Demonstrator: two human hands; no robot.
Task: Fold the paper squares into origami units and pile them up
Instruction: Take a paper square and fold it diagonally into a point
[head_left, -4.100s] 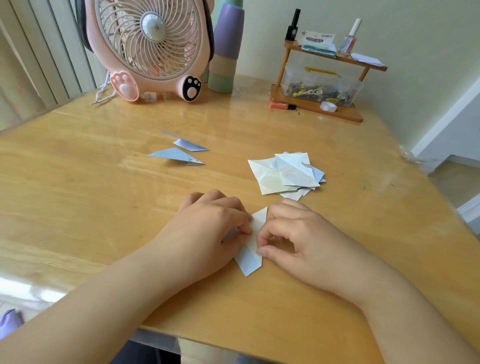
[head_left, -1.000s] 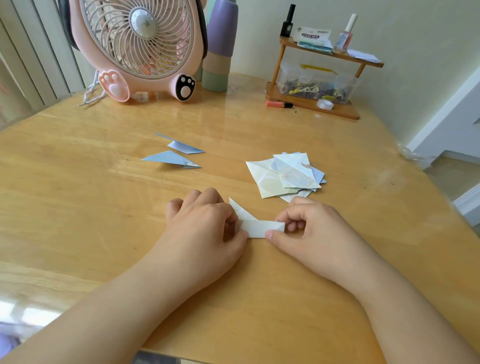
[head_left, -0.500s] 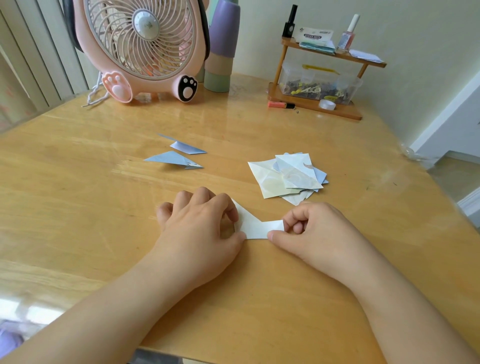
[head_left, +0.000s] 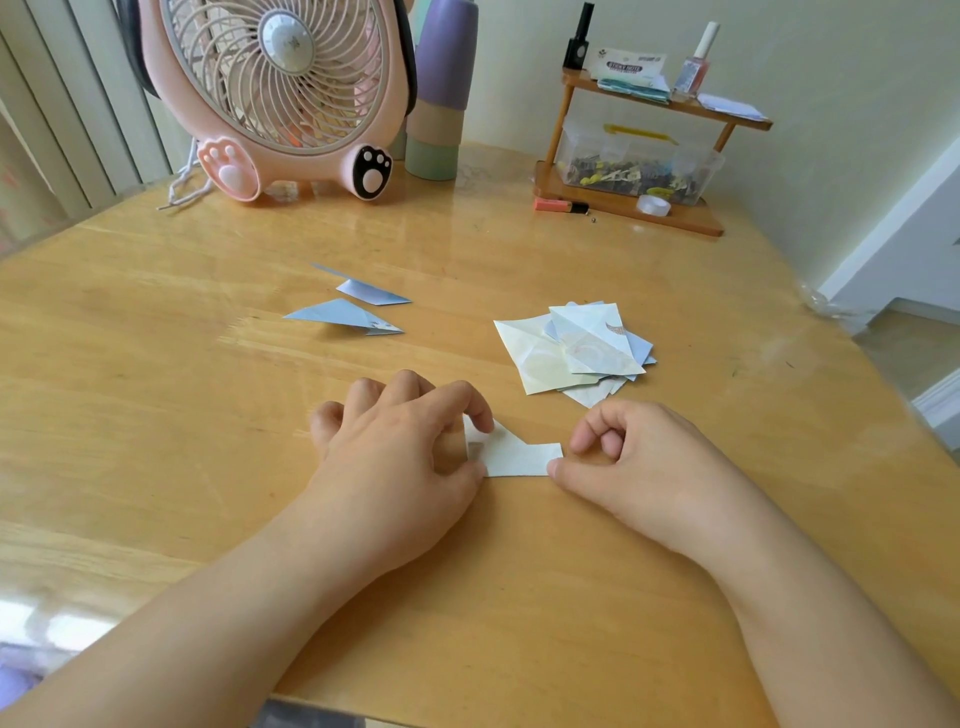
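A pale blue, partly folded paper piece (head_left: 514, 454) lies flat on the wooden table (head_left: 156, 395) between my hands. My left hand (head_left: 400, 447) presses its left end, forefinger on the pointed flap and thumb at the lower edge. My right hand (head_left: 639, 457) is curled, its thumb tip touching the paper's right end. A loose pile of flat paper squares (head_left: 576, 348) sits just beyond my right hand. Two folded blue units (head_left: 345, 316) (head_left: 371, 292) lie apart to the far left.
A pink fan (head_left: 280, 98) and a tall pastel bottle (head_left: 441, 88) stand at the back. At the back right, a small wooden shelf (head_left: 639, 156) holds bottles, a clear box and a tape roll. The table's right edge drops to the floor.
Over four seconds the paper turned from a slanted strip to a horizontal one with a raised point. In the last second my right fingers loosened, leaving only the thumb on the paper's end.
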